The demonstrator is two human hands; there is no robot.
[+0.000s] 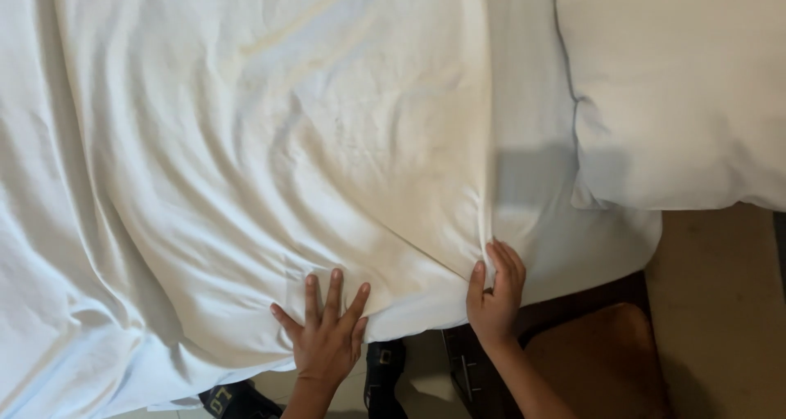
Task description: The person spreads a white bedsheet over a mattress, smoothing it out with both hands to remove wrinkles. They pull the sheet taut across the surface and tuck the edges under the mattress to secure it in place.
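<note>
Pressing flat against the near edge of a white duvet (246, 141), the left hand (326, 337) sits at the lower centre of the frame with its fingers spread wide and nothing closed inside them. The right hand (495, 292), a little to the right, has its fingers together along the duvet's corner where the cloth folds down over the bed's side; whether any fabric is pinched under them cannot be told from here.

The duvet fills the left and middle of the frame, rumpled into long soft creases that run toward the lower left. It looks light, limp and thick with filling, so it should bunch and drag rather than slide as one sheet, and it will likely sag wherever it is unsupported. The hemmed edge and the corner by the right hand seem the firmest places to take hold.

Beyond the duvet's right edge lies a strip of white sheet (532, 100), and a white pillow (679, 83) fills the upper right. A brown wooden piece of furniture (606, 353) stands at the lower right, beside the bed.
</note>
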